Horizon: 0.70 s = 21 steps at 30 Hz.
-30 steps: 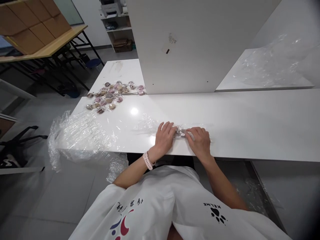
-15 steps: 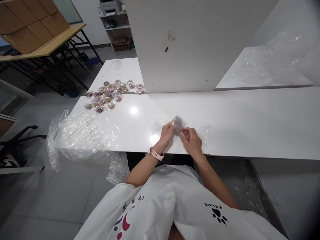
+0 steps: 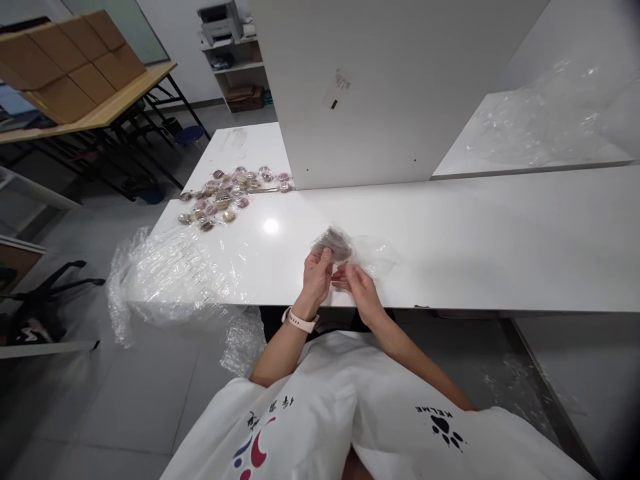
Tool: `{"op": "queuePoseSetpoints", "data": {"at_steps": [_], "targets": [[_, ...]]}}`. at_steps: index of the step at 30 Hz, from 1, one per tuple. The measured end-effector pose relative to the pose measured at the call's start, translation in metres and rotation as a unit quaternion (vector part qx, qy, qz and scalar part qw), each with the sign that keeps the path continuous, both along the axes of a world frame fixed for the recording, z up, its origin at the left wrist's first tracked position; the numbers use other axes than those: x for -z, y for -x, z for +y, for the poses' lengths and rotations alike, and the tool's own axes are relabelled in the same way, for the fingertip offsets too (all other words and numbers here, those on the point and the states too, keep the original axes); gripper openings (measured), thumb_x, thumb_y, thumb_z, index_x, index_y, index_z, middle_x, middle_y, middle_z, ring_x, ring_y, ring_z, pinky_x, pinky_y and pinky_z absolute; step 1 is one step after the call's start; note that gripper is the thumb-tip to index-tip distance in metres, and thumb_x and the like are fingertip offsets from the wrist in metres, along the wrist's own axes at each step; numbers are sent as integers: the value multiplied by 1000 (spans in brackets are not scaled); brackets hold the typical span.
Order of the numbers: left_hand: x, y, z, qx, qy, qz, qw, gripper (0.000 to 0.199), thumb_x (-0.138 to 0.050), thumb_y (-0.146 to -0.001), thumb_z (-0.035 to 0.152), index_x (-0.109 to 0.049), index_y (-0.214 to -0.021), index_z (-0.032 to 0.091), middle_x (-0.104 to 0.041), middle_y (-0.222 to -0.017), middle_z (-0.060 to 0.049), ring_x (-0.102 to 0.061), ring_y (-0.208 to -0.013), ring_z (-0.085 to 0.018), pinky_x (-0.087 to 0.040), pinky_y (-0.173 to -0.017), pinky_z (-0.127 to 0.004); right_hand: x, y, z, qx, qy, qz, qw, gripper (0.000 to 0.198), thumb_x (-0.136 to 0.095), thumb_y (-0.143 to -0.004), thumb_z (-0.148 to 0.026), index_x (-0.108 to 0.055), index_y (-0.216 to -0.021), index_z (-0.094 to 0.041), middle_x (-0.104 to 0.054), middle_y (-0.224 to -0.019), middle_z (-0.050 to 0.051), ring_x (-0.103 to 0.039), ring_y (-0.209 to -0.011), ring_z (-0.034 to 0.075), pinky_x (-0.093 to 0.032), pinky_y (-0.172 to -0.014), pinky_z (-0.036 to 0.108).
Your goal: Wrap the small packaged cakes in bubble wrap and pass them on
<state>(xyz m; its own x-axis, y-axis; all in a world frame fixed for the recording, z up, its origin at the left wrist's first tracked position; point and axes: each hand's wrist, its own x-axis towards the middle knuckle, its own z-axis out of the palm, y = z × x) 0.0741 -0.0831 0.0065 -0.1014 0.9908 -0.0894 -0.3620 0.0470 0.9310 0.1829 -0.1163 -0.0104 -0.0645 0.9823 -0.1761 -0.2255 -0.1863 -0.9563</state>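
Observation:
My left hand [image 3: 317, 275], with a pale pink band at the wrist, is closed on a grey-brown object wrapped in clear plastic [image 3: 333, 244]. Its thumb lies on the near side of the bundle; what is inside cannot be made out. Just right of it and nearer my body is my right hand [image 3: 356, 283], fingers loosely stretched towards the left hand and apart from one another. No object shows in them. A loose sheet of clear plastic film [image 3: 376, 252] trails to the right of the bundle, over the white table [image 3: 480, 247].
Several small round pieces in clear wrappers [image 3: 223, 197] are grouped at the table's left. Bubble wrap [image 3: 175, 273] hangs over the front-left edge. A white upright panel [image 3: 370, 127] stands along the back. More plastic [image 3: 540, 127] lies on a surface at the back right.
The bundle has moved left in my left hand and now shows a broader face. My right hand has come off it and shifted left, its fingers straighter. The view has tilted slightly.

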Motion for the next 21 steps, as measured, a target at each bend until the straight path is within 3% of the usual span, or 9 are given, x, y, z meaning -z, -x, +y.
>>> {"op": "queuePoseSetpoints", "data": {"at_steps": [2, 5, 7, 10, 14, 16, 18, 19, 21], "targets": [[-2, 6, -9, 28, -9, 2, 1000, 50, -70, -78, 63, -64, -98, 18, -69, -92, -5, -66, -92, -19, -52, -82, -32, -2, -2, 0, -5, 81, 114, 990, 57, -45, -87, -75, -63, -98, -21, -72, -96, 10, -69, -98, 26, -57, -87, 44], [0, 9, -27, 101, 5, -4, 995, 50, -73, -76, 61, -65, -96, 17, -69, -89, -5, -64, -84, -17, -51, -78, -30, -4, -13, 8, -30, 121, 134, 983, 57, -46, -86, -75, -66, -98, -22, -74, -97, 10, -69, -100, 27, -58, -83, 44], [2, 9, -34, 122, 15, 9, 992, 45, -75, -76, 56, -64, -96, 16, -68, -88, -3, -63, -81, -15, -50, -77, -28, -5, -18, 12, -61, 123, 94, 986, 57, -50, -83, -74, -68, -97, -22, -75, -93, 9, -70, -97, 28, -59, -80, 43], [5, 9, -36, 97, 27, 52, 994, 39, -76, -77, 49, -62, -96, 17, -67, -86, -1, -60, -74, -13, -49, -71, -25, -8, -20, 11, -77, 101, 68, 990, 62, -45, -84, -76, -69, -101, -21, -75, -92, 9, -70, -97, 28, -58, -80, 42], [5, 8, -35, 62, -4, 215, 975, 27, -69, -85, 42, -64, -98, 19, -67, -88, -2, -60, -73, -14, -49, -68, -27, -6, -21, -7, -88, 48, 58, 993, 62, -47, -87, -75, -67, -114, -24, -74, -102, 8, -69, -99, 26, -56, -86, 41], [8, 9, -38, 41, -60, 355, 932, 22, -64, -89, 39, -67, -100, 20, -69, -96, -6, -62, -87, -20, -52, -78, -35, 0, -28, -12, -103, 20, 15, 994, 52, -64, -83, -64, -67, -116, -24, -73, -107, 7, -68, -100, 25, -54, -92, 42], [15, 13, -42, 12, -124, 492, 862, 21, -59, -93, 36, -69, -105, 22, -67, -116, -10, -58, -111, -28, -49, -93, -46, 10, -46, -8, -107, 6, -47, 993, 46, -72, -81, -54, -67, -114, -22, -72, -111, 7, -68, -101, 25, -52, -96, 43], [21, 17, -44, -3, -149, 546, 824, 23, -57, -95, 35, -69, -110, 22, -63, -127, -12, -53, -122, -31, -46, -99, -52, 15, -60, -2, -86, 4, -83, 993, 45, -72, -80, -53, -67, -113, -21, -72, -111, 8, -67, -100, 25, -52, -96, 44], [32, 25, -48, -21, -175, 621, 764, 31, -52, -97, 32, -64, -123, 21, -54, -143, -15, -43, -136, -35, -40, -107, -58, 23, -99, 21, 33, -4, -164, 986, 47, -69, -81, -55, -64, -114, -22, -71, -111, 9, -67, -96, 24, -54, -90, 45]]}}
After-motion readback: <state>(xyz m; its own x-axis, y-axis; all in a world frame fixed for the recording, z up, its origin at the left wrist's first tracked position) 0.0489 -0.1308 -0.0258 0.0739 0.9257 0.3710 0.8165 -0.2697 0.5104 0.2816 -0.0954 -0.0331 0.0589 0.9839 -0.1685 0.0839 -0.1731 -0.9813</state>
